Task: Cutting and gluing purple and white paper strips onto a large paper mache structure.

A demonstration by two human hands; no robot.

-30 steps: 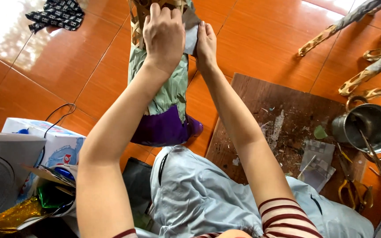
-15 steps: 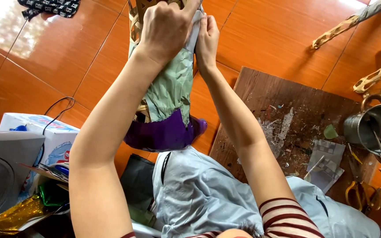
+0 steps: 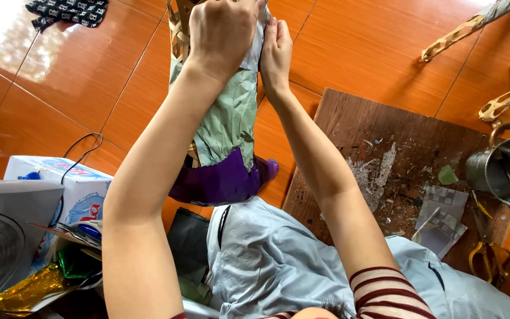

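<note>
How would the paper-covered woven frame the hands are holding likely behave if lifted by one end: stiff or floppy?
Probably fairly stiff: the frame stays straight under the left hand and right hand. Likely light, being open weave. Its creased paper looks easily torn.

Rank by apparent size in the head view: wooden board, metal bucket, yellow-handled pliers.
1. Wooden board, largest by far.
2. Metal bucket, cut by the frame edge, so its full size is unsure.
3. Yellow-handled pliers, smallest.
All three lie at a similar distance on the floor.
</note>
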